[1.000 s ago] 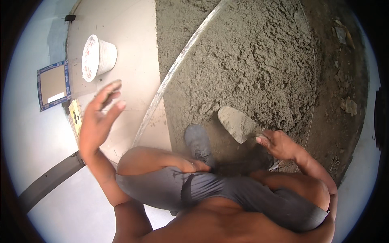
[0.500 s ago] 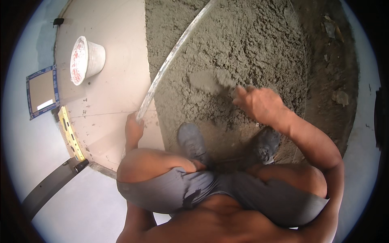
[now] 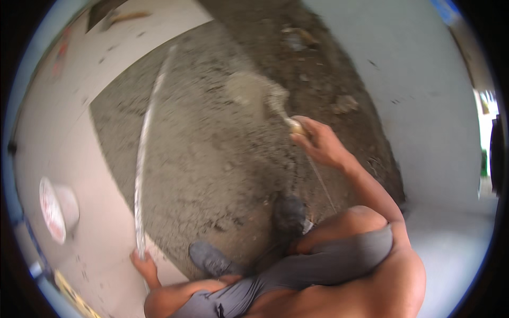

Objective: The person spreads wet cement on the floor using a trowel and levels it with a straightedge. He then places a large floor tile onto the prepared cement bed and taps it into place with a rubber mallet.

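My right hand (image 3: 321, 139) is closed round the handle of a trowel (image 3: 249, 90), whose blade is coated in grey mortar. The blade hangs over the right side of the mortar bed (image 3: 212, 148), near the brown soil; whether it touches is blurred. At lower left, my left hand (image 3: 146, 264) grips the near end of a long, whitish straightedge bar (image 3: 140, 175). The bar runs away from me across the left part of the rough mortar.
Pale floor tiles (image 3: 101, 153) border the mortar on the left. A white bucket (image 3: 66, 209) lies tipped there, with a yellow spirit level (image 3: 74, 297) nearer me. A hammer (image 3: 124, 18) rests at the far left. Bare soil (image 3: 339, 79) runs along the right wall (image 3: 419, 106).
My view has swung to the right, so the bucket and bar appear further left. The trowel has moved toward the soil strip. Both hands keep their holds.
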Motion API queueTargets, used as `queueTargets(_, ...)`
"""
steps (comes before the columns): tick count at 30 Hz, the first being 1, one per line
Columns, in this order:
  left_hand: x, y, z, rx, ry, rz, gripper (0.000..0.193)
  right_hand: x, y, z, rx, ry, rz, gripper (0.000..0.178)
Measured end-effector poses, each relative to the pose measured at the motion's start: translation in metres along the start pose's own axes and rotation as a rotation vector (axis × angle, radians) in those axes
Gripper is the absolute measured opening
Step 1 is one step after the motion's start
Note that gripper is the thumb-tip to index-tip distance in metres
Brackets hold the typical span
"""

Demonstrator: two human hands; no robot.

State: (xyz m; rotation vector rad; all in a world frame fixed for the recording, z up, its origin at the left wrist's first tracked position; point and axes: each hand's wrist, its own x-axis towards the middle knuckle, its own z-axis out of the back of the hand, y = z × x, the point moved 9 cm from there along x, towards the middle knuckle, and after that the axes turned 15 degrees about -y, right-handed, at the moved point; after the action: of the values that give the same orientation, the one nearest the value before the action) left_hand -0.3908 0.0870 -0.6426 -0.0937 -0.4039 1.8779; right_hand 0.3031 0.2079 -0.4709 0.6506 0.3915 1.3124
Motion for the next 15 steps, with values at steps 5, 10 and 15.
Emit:
queueTargets(5,0.010,-0.021,0.017,-0.030,0.050,0.081,0.035,-0.020,0.000,0.017,-0.082,-0.033,0.305,0.041)
queueTargets(10,0.021,-0.021,0.023,-0.029,0.083,0.105,0.035,0.015,-0.060,0.056,-0.635,-0.167,0.577,0.041)
queueTargets(15,0.025,-0.030,0.011,-0.004,0.112,0.075,0.037,0.058,-0.238,0.173,-1.059,-0.169,-0.290,0.039)
